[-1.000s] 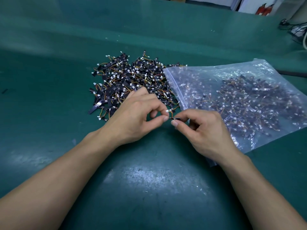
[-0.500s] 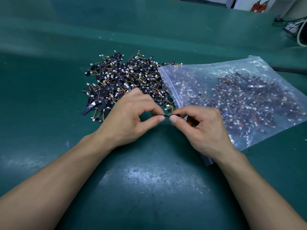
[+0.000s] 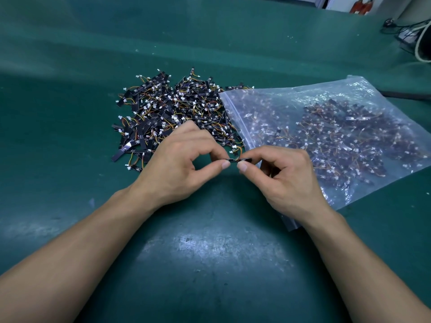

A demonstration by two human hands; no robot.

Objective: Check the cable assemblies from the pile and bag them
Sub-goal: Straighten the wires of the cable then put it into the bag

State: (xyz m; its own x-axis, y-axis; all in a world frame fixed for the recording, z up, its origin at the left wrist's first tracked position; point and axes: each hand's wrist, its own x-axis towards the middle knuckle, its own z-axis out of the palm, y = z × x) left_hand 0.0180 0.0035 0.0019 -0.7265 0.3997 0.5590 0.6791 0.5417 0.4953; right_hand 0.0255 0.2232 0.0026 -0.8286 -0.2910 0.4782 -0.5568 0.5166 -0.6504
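Note:
A pile of cable assemblies (image 3: pixel 170 113), small black strips with orange and yellow wires and white plugs, lies on the green mat (image 3: pixel 210 252). Right of it a clear zip bag (image 3: pixel 338 127) lies flat, holding many more of them, its mouth toward the pile. Just in front of the pile, my left hand (image 3: pixel 179 164) and my right hand (image 3: pixel 286 178) pinch the two ends of one cable assembly (image 3: pixel 238 159) between thumb and forefinger. Its black strip lies level between my fingertips, and its wire loops up behind.
The green mat rises in a fold across the back. Black cables and a white curved object (image 3: pixel 422 40) sit at the far right corner. Red items (image 3: pixel 361 5) stand beyond the table's far edge.
Both hands stay together on the same assembly; the fingers have shifted slightly along the strip. The view has drifted a little, so pile and bag sit lower left in frame.

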